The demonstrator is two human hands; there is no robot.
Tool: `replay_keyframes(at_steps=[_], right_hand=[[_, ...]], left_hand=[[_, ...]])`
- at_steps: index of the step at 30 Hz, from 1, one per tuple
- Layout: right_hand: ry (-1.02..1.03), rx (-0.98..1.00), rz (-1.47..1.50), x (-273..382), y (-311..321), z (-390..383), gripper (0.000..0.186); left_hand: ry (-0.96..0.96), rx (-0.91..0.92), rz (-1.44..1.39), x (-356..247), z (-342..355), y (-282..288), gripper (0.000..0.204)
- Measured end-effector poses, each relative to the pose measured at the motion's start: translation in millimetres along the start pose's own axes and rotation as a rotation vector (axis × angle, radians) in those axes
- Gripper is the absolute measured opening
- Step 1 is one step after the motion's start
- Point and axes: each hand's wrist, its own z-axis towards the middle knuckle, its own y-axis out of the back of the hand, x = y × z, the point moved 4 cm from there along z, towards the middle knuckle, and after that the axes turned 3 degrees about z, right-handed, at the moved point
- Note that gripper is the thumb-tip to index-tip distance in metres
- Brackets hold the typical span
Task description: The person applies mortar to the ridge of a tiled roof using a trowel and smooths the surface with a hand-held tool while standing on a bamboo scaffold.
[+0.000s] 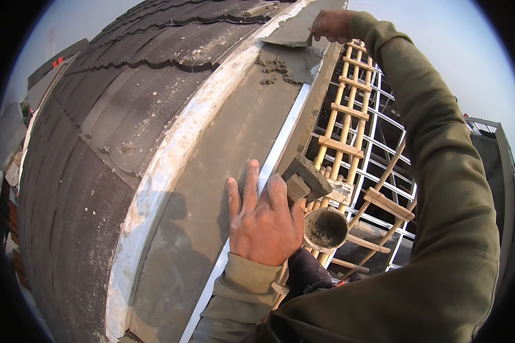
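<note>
- The trowel [285,42] is at the far end of the ledge, its broad grey blade close over the wet mortar; from this distance it is hard to tell how much of the blade touches the surface.
- The right hand [332,26] grips the trowel, fingers curled around its handle, with the arm stretched far forward.
- Lumps of wet mortar [273,64] lie on the ledge just nearer than the blade.
- The ledge [209,160] is a long grey cement surface, running from the far end down toward the person.
- A white strip [286,129] runs along the right side of the ledge.
- The left hand [263,228] lies palm down across this strip, fingers spread, holding no tool.
- A float [313,176], a grey board with a block handle, sits just right of the left hand's fingertips.
- A bucket [331,216] with grey cement on its inside stands just right of that hand.
- Beyond the bucket, a bamboo ladder [347,111] with wooden crosspieces reaches away, beside a frame of white bars [374,127].
- On the ledge's left is a rough white border [174,151], and past it dark roof tiles [126,114] spattered with pale marks.
</note>
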Motion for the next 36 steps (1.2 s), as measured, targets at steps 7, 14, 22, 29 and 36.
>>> replay_keyframes(at_steps=[7,14,22,29,36], right_hand=[[0.113,0.228,0.129,19.6,-13.2,-68.7,0.042],[0.157,-0.130,0.077,-30.8,-21.3,-58.6,0.044],[0.353,-0.196,-0.228,-21.2,-20.9,-67.4,0.041],[0.025,-0.473,-0.488,-54.0,-1.4,12.8,0.042],[-0.155,-0.171,-0.042,-58.3,4.7,34.7,0.040]], left_hand=[[0.000,0.004,-0.012,0.9,-0.5,-0.8,0.049],[-0.005,0.012,-0.023,-0.8,2.5,-2.0,0.048],[0.014,-0.001,0.006,-1.7,-1.3,1.1,0.047],[0.024,0.001,-0.002,-1.0,-1.0,-1.0,0.050],[0.011,0.006,0.027,-1.0,-0.2,-3.0,0.051]])
